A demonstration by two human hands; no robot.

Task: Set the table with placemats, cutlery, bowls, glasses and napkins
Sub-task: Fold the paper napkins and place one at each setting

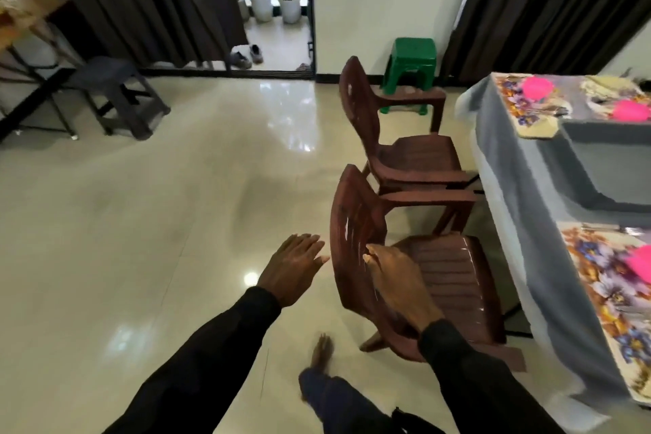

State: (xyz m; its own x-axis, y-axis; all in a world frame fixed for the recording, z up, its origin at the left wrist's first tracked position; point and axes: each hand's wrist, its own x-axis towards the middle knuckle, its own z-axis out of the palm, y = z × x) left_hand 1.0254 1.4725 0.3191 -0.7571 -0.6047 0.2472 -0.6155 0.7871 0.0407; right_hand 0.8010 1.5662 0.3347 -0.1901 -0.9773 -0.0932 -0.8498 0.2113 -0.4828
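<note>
Reaching for the near chair (440,268), likely to shift it, both hands are unclenched: left hand (292,268) beside its backrest, right hand (398,282) over its seat. The placemats (599,292) and bowls (535,86) sit on the table (521,194) beside it.

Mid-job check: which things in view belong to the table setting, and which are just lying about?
Job: flower-patterned rectangular placemats; bright pink round bowls; grey-clothed table.
Lying about: brown plastic chairs; green plastic stool; dark grey plastic stool; white plant pots; shoes by doorway.
</note>
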